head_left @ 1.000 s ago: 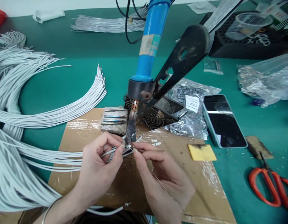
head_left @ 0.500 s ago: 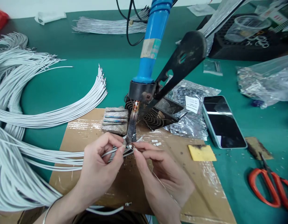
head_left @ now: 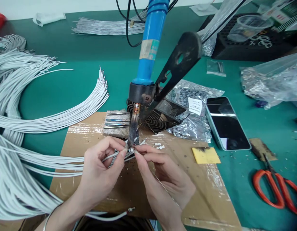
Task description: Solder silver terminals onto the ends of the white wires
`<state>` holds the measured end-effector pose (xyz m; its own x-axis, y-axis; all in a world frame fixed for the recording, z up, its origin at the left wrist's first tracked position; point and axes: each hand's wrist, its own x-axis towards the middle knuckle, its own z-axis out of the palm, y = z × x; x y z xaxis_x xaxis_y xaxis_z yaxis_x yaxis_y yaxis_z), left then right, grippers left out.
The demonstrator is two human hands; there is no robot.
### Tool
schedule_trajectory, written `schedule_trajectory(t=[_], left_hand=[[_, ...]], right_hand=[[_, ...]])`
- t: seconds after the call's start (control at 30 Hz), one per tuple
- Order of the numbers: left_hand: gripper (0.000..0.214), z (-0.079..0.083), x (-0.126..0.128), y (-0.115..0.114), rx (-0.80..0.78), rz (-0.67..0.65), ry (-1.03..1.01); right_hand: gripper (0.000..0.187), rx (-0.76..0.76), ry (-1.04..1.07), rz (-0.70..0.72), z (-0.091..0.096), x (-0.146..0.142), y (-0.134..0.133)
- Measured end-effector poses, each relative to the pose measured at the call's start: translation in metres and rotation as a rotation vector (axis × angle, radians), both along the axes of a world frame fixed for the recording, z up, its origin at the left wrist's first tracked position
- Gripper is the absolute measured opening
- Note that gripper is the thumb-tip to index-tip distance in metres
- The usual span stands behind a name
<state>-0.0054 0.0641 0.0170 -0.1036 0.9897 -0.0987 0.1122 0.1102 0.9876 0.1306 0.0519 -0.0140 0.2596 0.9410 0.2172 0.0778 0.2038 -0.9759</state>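
A soldering iron with a blue handle (head_left: 152, 35) is held tip-down in a black bracket, and its dark tip (head_left: 132, 133) reaches down between my hands. My left hand (head_left: 102, 166) is closed, thumb and forefinger pinching the end of a white cable (head_left: 110, 156) just beside the tip. Close on the right, my right hand (head_left: 163, 176) pinches a thin silvery wire (head_left: 165, 187) that trails across the palm. A small whitish piece sits between the fingertips at the tip; its details are too small to make out. Further cables pass behind my left hand.
Bundles of white cables (head_left: 9, 186) fill the left. Cardboard (head_left: 206, 189) lies under my hands, bearing a block with metal pins (head_left: 116, 123) and a yellow sponge (head_left: 206, 155). To the right are a phone (head_left: 231, 128), a parts bag (head_left: 187, 96) and red-handled scissors (head_left: 271, 189).
The whole view has shifted slightly, so things appear a little further left. Both hands keep their pinch at the iron's tip, with hardly any movement relative to it.
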Motion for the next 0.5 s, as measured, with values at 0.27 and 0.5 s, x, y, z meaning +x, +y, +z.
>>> schedule_trajectory(t=[0.27,0.5], left_hand=[[0.012,0.0062,0.0019,0.0059,0.016,0.009,0.087],[0.012,0.0051,0.0022,0.0045,-0.014,0.014,0.055]], right_hand=[[0.018,0.04,-0.021,-0.005,-0.0031,-0.0025,0.0007],[0.018,0.04,0.006,0.012,-0.0027,-0.0018,0.0006]])
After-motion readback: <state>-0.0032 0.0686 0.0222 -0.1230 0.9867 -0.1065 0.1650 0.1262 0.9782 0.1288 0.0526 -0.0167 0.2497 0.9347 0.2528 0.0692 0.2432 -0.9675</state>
